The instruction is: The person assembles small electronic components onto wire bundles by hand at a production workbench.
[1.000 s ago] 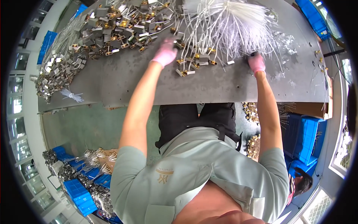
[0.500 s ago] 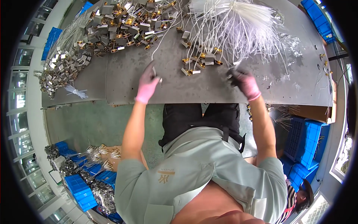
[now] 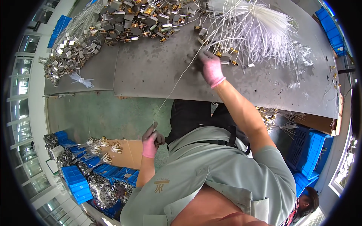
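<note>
My left hand (image 3: 152, 141), in a pink-cuffed glove with grey fingers, is below the table's front edge, left of my legs. Its fingers pinch the lower end of a thin white wire (image 3: 176, 83). Taut and slanting, the wire rises over the table edge toward the small grey blocks with brass-coloured parts (image 3: 225, 57) under the white wire bundle (image 3: 260, 32). My right hand (image 3: 211, 69), gloved alike, is over the table beside the wire's upper part and those blocks. Motion smears its dark fingers, so their grip is unclear.
A large heap of grey blocks with brass-coloured parts (image 3: 132, 22) covers the table's (image 3: 147, 71) far left. A smaller pile (image 3: 68, 56) and a white tie bundle (image 3: 81, 80) are further left. Blue crates (image 3: 77, 184) stand at lower left, others (image 3: 307, 150) at right, near another person (image 3: 308, 201).
My left hand has drawn back off the table toward my body, pulling the wire out straight. The right hand has moved left across the table to the wire and blocks.
</note>
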